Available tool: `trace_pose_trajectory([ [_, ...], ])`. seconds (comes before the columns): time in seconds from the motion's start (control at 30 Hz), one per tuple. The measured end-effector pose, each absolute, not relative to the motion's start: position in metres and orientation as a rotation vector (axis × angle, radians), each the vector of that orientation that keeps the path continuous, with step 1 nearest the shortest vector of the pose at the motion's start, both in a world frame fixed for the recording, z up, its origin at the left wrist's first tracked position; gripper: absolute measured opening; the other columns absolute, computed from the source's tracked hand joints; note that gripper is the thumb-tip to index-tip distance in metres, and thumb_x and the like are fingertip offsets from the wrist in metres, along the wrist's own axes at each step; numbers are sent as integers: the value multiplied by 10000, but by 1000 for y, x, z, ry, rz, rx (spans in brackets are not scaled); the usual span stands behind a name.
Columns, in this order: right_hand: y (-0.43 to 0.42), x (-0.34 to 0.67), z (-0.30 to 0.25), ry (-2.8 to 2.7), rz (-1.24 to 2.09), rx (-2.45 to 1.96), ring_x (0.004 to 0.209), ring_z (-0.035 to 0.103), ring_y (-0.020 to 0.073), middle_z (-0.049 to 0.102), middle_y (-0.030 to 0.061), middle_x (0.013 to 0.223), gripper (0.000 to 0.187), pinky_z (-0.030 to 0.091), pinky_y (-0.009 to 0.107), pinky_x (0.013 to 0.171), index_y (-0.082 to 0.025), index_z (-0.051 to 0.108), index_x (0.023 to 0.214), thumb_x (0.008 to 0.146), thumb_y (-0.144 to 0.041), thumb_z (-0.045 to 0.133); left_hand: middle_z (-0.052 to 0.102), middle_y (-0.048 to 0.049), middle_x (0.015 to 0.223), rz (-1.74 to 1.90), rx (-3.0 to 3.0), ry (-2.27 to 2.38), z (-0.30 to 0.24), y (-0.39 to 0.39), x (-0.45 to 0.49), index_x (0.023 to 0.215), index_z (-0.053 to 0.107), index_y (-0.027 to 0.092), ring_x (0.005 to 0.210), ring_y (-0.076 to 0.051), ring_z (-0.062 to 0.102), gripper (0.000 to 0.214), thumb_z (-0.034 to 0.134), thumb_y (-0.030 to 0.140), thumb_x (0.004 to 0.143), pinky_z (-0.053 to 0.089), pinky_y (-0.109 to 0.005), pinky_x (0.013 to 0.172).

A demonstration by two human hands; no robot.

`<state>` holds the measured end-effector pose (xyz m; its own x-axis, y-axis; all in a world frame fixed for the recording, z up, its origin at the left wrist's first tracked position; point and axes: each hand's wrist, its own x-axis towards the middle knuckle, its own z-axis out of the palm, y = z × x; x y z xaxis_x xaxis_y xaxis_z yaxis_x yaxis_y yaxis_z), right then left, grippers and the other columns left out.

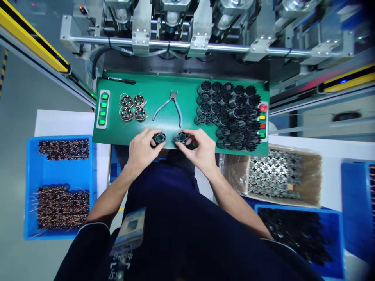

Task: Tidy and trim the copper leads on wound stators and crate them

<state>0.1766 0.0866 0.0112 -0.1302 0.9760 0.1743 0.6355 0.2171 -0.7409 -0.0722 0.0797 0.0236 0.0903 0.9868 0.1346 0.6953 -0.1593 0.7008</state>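
At the front edge of the green work surface (117, 134), my left hand (143, 148) pinches a dark slotted motor stator core (159, 137) between thumb and fingers. A matching stator core (181, 137) is held by my right hand (202, 148), a short gap to the right. Behind them lie blue-handled cutting pliers (174, 100) with their handles spread. Left of the pliers sit several copper-wound stators (133, 107) with loose wire ends. To the right, several black slotted cores (231, 113) stand in close rows, some of them stacked.
Metal press machinery (170, 43) spans the back. Green buttons (102, 109) flank the left side, a red button (263, 108) the right. A black marker (120, 80) lies at the back left. Blue bins (60, 171) and a carton (310, 179) of metal cores stand beside the surface.
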Motion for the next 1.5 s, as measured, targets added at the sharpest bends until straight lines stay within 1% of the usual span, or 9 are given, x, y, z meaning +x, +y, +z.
trace_pose_trajectory([
  [0.27, 87, 178, 15, -1835, 725, -1435, 862, 705, 199, 766, 55, 1039, 362, 643, 380, 837, -211, 691, 1190, 1003, -496, 816, 778, -50, 1212, 896, 1888, 1484, 24, 79, -77, 1329, 701, 227, 985, -173, 810, 342, 844, 232, 1019, 684, -304, 937],
  [0.47, 84, 185, 43, -1834, 703, -1348, 1038, 768, 274, 822, 78, 1225, 425, 675, 487, 973, -295, 734, 1448, 1033, -380, 765, 765, -104, 1373, 931, 1947, 1443, 42, 79, -75, 1475, 672, 263, 1322, -272, 738, 331, 685, 329, 1151, 621, -502, 1213],
  [0.63, 82, 184, 31, -1818, 617, -1358, 1083, 781, 264, 800, 109, 1267, 404, 705, 481, 983, -249, 725, 1453, 1105, -452, 747, 800, -120, 1385, 953, 1980, 1455, 30, 81, -73, 1452, 646, 237, 1245, -256, 812, 354, 728, 334, 1122, 695, -417, 1101],
  [0.83, 87, 185, -3, -1924, 532, -1368, 1151, 760, 241, 770, 105, 1312, 385, 701, 463, 1025, -199, 750, 1366, 1142, -513, 745, 853, -92, 1195, 918, 2143, 1515, 14, 82, -77, 1361, 779, 279, 1209, -335, 778, 307, 810, 325, 1059, 689, -528, 1081],
  [1.03, 101, 201, 25, -2072, 525, -1251, 967, 767, 185, 790, 67, 1135, 354, 703, 361, 874, -181, 757, 1272, 1144, -511, 744, 852, -61, 1045, 857, 2294, 1413, 32, 92, -81, 1271, 813, 285, 980, -308, 788, 247, 816, 332, 1028, 701, -478, 871],
  [1.2, 188, 270, 123, -2132, 330, -1216, 1135, 811, 240, 851, 82, 1280, 334, 708, 434, 1033, -211, 789, 1318, 1008, -325, 847, 880, -53, 1188, 932, 2360, 1262, 99, 176, -67, 1327, 828, 320, 1028, -294, 824, 335, 855, 417, 1007, 715, -473, 932],
  [1.33, 314, 339, 191, -2106, 143, -1378, 848, 745, 194, 858, 82, 1187, 409, 671, 407, 843, -153, 807, 1209, 827, -165, 950, 868, -34, 1201, 945, 2434, 1132, 164, 302, -17, 1328, 821, 207, 1020, -227, 831, 502, 960, 300, 854, 713, -408, 1009],
  [1.43, 397, 374, 204, -2157, 69, -1492, 761, 693, 106, 782, -7, 955, 359, 605, 305, 822, -48, 805, 1146, 964, -343, 900, 843, -55, 1172, 826, 2523, 1214, 190, 395, 30, 1284, 761, 5, 1046, -196, 814, 557, 944, 304, 851, 657, -566, 1115],
  [1.5, 434, 389, 199, -2220, 52, -1541, 773, 704, 93, 738, -7, 959, 429, 624, 265, 802, -59, 790, 1111, 1146, -480, 715, 831, -60, 1202, 715, 2469, 1404, 191, 442, 52, 1247, 738, -38, 1082, -165, 819, 519, 887, 325, 908, 645, -543, 1145],
])
